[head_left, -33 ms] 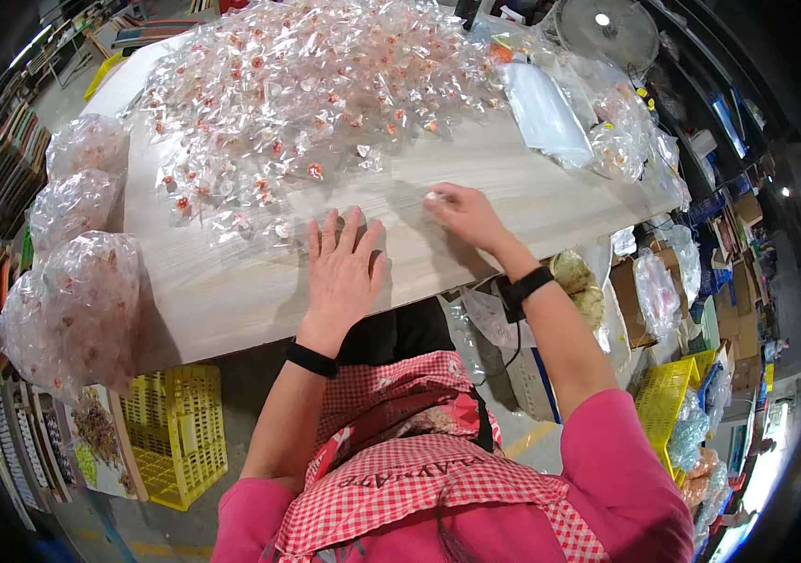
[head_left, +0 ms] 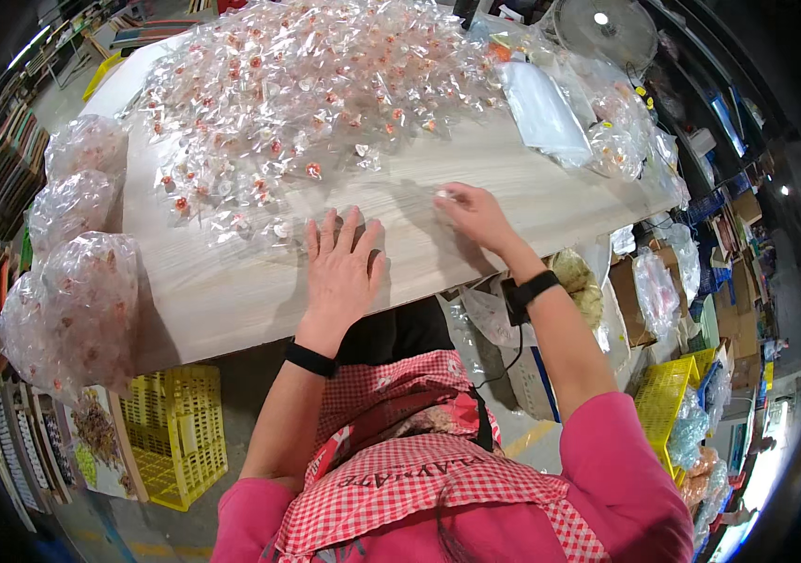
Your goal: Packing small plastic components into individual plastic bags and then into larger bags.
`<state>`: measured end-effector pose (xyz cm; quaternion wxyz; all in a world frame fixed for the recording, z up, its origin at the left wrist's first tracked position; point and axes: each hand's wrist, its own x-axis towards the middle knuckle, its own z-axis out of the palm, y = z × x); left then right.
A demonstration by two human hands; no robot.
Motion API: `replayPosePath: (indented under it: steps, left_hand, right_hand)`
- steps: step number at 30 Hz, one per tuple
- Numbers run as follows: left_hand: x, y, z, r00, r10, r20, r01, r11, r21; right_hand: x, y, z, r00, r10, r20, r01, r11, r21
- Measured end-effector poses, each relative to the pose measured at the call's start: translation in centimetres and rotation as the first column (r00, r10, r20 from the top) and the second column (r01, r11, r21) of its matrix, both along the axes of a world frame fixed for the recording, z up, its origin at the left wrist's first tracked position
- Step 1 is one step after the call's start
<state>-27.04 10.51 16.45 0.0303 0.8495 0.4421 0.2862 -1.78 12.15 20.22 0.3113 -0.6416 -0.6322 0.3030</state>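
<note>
My left hand (head_left: 340, 267) lies palm down near the front edge of the pale wood-grain table (head_left: 260, 300), its fingers spread, holding nothing. Just beyond its fingertips is the near edge of a large heap of small clear plastic packets (head_left: 316, 84) with red-orange and white pieces inside. To the right, my right hand (head_left: 477, 218) is above the tabletop with thumb and fingers pinched together. A small white piece (head_left: 443, 194) shows at its fingertips, too small to tell its kind. Each wrist wears a black band.
Large clear bags (head_left: 72, 305) of similar packets hang along the table's left edge. A stack of flat clear plastic bags (head_left: 546, 113) lies at the right, beside more filled bags (head_left: 618, 145) and a fan (head_left: 607, 33). Yellow crates (head_left: 175, 436) stand below.
My right hand has shifted slightly to the right, still pinched on the small white piece. The left hand stays nearly in place, and the heap looks the same.
</note>
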Motion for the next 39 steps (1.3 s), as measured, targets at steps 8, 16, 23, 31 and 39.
replayPosePath:
  steps: [8, 16, 23, 31, 39]
  left_hand:
    - [0.2, 0.7, 0.0, 0.980, -0.099, 0.171, 0.105, 0.994, -0.025]
    - [-0.2, 0.9, 0.6, 0.959, -0.082, 0.271, 0.096, 0.995, -0.040]
    - [-0.3, 0.7, 0.9, 0.970, -0.036, 0.242, 0.053, 0.997, -0.064]
    - [-0.5, 0.0, 1.5, 0.981, -0.039, 0.191, 0.073, 0.982, -0.174]
    - [-0.3, 0.7, 1.9, 0.972, -0.007, 0.236, 0.060, 0.974, -0.217]
  right_hand:
    - [15.0, -12.1, -0.2, 0.832, -0.511, 0.217, 0.485, 0.859, 0.162]
    - [18.0, -12.4, 1.3, 0.575, -0.152, 0.804, 0.446, 0.882, -0.152]
    - [7.4, 8.0, 7.7, 0.670, -0.105, 0.735, -0.047, 0.982, 0.182]
    - [1.8, 24.1, 3.7, 0.643, 0.045, 0.765, -0.062, 0.998, -0.007]
    - [1.7, 18.5, 0.3, 0.630, 0.186, 0.754, 0.052, 0.959, -0.279]
